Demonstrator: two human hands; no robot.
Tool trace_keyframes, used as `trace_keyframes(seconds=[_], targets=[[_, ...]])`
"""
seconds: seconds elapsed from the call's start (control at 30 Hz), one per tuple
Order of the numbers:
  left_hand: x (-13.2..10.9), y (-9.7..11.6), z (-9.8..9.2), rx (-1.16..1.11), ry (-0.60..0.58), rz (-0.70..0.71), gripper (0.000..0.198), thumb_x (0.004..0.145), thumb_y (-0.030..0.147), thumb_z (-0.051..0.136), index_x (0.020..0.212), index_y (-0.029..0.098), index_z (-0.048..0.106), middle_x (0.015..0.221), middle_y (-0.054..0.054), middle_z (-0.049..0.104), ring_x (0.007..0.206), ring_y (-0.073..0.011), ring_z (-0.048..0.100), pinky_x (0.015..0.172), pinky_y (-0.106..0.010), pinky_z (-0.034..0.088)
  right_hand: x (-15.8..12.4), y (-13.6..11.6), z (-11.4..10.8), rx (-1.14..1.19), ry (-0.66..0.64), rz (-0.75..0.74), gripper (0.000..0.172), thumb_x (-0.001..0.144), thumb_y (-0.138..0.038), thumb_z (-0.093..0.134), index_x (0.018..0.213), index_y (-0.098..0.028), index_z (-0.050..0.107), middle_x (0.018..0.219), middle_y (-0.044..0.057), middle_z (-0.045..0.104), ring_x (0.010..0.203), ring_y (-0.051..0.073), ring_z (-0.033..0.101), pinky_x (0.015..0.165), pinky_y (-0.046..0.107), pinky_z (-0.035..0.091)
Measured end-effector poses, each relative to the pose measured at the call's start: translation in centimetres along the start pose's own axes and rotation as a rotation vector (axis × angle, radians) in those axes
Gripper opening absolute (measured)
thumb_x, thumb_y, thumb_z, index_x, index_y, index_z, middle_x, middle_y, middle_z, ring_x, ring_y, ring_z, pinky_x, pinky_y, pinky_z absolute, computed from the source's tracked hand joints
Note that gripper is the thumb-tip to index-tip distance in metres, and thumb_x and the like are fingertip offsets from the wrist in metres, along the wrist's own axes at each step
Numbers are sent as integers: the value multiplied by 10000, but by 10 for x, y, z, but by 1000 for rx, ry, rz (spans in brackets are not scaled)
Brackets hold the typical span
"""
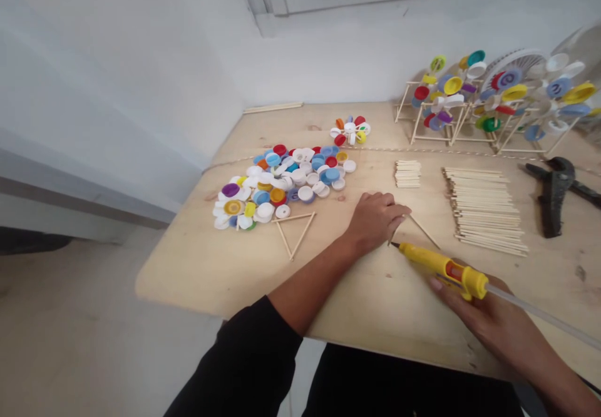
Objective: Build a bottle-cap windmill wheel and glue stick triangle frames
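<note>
My right hand (479, 304) is wrapped round a yellow glue gun (434, 263), with a clear glue stick (539, 314) running out of its back end. The gun's dark nozzle points left, close to the fingertips of my left hand (375, 220). Those fingers are closed on thin wooden sticks low over the table; one stick (424, 230) slants out to the right, and the end of another shows below the fingers. A triangle of three sticks (303, 236) lies to the left of my left hand, its upper corner beside the heap of bottle caps (291, 179).
Long sticks (488, 210) and shorter sticks (407, 174) lie in bundles at the right. Beyond them stand cap wheels on stick frames (469, 107), and one loose cap wheel (350, 130) lies further left. A black clamp-like tool (554, 195) rests near the right edge. A twisted cord (389, 149) crosses the table (197, 267).
</note>
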State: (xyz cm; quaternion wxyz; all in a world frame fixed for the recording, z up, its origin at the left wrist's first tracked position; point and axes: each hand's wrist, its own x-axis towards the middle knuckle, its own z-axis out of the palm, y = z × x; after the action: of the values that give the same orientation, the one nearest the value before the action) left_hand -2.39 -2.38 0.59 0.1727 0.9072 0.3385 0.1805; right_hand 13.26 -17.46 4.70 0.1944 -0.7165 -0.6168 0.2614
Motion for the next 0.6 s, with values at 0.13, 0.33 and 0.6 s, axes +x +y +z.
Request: trace_keyframes(seconds=[0.13, 0.33, 0.6], targets=[[0, 1, -1, 0, 0, -10, 241, 884, 269, 489, 1052, 271, 663, 912, -23, 626, 893, -169, 548, 776, -320, 336, 1, -2, 0, -11, -4, 31, 414, 794, -574, 470, 812, -201, 649, 718, 22, 691, 639, 196, 649, 587, 264, 503], [0, 1, -2, 7, -19, -12, 247, 894, 279, 473, 1058, 273, 659, 931, -27, 624, 903, -171, 547, 761, -317, 335, 3, 1, -1, -19, -30, -4, 394, 804, -557, 462, 827, -209, 646, 747, 34, 698, 665, 212, 650, 594, 283, 496], [-1, -1, 0, -1, -4, 0, 257, 903, 287, 453, 1055, 273, 660, 923, -29, 623, 907, -174, 544, 761, -316, 327, 3, 1, -2, -53, -35, -7, 403, 806, -566, 450, 821, -213, 644, 765, 28, 695, 691, 210, 658, 592, 271, 495]])
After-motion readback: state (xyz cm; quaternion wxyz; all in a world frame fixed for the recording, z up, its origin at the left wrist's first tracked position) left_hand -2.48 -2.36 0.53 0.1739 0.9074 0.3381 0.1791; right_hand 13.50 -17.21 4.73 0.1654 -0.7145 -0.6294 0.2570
